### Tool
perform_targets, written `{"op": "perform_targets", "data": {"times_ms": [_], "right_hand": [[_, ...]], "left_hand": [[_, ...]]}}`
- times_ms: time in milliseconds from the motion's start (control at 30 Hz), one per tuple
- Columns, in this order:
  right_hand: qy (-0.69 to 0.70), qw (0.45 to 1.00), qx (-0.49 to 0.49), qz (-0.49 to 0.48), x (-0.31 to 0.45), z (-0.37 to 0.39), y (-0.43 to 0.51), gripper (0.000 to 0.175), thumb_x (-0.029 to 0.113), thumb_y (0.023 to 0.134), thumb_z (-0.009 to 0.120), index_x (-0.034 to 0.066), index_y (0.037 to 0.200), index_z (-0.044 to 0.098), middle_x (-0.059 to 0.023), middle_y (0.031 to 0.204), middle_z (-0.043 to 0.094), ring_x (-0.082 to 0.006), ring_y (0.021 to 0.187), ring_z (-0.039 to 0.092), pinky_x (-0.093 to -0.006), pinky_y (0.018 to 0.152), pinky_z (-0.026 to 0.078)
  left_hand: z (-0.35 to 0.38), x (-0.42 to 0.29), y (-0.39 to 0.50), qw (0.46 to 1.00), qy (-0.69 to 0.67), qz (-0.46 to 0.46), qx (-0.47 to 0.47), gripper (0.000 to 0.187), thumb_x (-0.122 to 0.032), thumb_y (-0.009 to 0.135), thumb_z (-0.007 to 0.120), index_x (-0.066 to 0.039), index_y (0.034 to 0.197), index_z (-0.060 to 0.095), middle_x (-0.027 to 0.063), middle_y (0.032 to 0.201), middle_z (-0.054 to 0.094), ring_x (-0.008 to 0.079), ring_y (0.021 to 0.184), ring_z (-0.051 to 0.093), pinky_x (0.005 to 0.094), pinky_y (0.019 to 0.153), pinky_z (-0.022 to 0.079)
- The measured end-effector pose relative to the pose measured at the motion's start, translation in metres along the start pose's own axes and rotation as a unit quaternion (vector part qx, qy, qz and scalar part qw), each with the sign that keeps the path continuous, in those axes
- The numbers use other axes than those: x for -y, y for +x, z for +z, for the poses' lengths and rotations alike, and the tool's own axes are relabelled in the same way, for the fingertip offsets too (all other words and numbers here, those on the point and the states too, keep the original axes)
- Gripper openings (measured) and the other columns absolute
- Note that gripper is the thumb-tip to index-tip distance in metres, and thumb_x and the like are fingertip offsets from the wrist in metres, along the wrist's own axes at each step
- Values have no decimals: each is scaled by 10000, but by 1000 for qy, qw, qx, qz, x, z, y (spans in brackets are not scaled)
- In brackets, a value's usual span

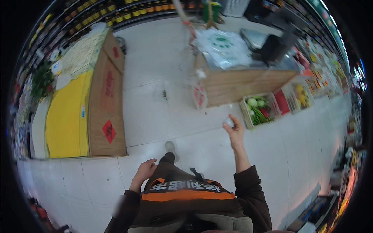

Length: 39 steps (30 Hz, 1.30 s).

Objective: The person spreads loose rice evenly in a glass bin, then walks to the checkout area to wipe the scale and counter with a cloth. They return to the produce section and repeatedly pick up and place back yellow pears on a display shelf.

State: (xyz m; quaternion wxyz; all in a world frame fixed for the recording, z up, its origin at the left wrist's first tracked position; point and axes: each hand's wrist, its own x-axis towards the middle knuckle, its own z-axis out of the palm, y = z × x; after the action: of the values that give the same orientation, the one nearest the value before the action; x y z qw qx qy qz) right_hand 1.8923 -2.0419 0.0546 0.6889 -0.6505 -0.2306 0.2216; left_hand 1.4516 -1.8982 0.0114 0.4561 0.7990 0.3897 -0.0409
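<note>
My right hand is held out over the tiled floor, with a small whitish round object pinched between thumb and fingers; what it is cannot be told. Just beyond and to the right of that hand stands a pale plastic crate holding green and red vegetables. My left hand hangs beside my left thigh, its fingers loosely bent, with nothing seen in it. I wear a dark apron with an orange band.
At the left stands a cardboard-sided display with yellow cloth. Ahead on the right, a wood-sided counter carries plastic bags and a dark device. Another crate holds yellow produce. Bottle shelves line the back.
</note>
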Motion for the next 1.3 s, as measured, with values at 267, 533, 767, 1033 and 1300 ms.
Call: {"op": "perform_targets", "data": {"times_ms": [267, 533, 767, 1033, 1300], "right_hand": [[-135, 981, -136, -31, -60, 85, 294, 479, 60, 769, 863, -5, 1195, 654, -70, 1111, 665, -166, 1032, 593, -308, 948, 480], [-282, 911, -291, -83, -121, 97, 478, 533, 81, 822, 740, -73, 1313, 602, -261, 1341, 593, -366, 1243, 586, -444, 1066, 450], [-524, 783, -319, -103, -170, 130, 509, 561, 23, 846, 550, 5, 1408, 553, -240, 1413, 510, -433, 1282, 506, -493, 1064, 424], [-483, 815, -319, 32, -144, 144, 500, 546, 87, 841, 634, -40, 1362, 531, -227, 1429, 514, -368, 1366, 459, -495, 1155, 375], [-574, 544, -600, 119, -159, 211, 423, 570, 151, 773, 711, -62, 1267, 521, -241, 1255, 568, -383, 1204, 523, -482, 1051, 396]], "left_hand": [[-147, -6, 206, 990, 119, 72, -16, 381, -211, 943, 595, -60, 1292, 591, 213, 1111, 665, 395, 1030, 645, 482, 845, 541], [-307, -32, 394, 985, 119, 102, -73, 384, -193, 918, 609, -65, 1279, 582, 201, 1074, 661, 397, 1002, 648, 492, 829, 540], [-393, 47, 488, 987, 99, -40, -119, 287, -182, 894, 610, -52, 1149, 625, 196, 1061, 680, 398, 1026, 646, 505, 883, 520], [-474, 105, 588, 987, 49, -141, -54, 285, -244, 920, 603, -62, 1137, 630, 213, 1092, 672, 407, 1056, 632, 500, 905, 514], [-646, 76, 857, 978, 199, 32, 55, 230, -211, 907, 633, -69, 1087, 609, 206, 1066, 635, 417, 1010, 640, 526, 847, 534]]}}
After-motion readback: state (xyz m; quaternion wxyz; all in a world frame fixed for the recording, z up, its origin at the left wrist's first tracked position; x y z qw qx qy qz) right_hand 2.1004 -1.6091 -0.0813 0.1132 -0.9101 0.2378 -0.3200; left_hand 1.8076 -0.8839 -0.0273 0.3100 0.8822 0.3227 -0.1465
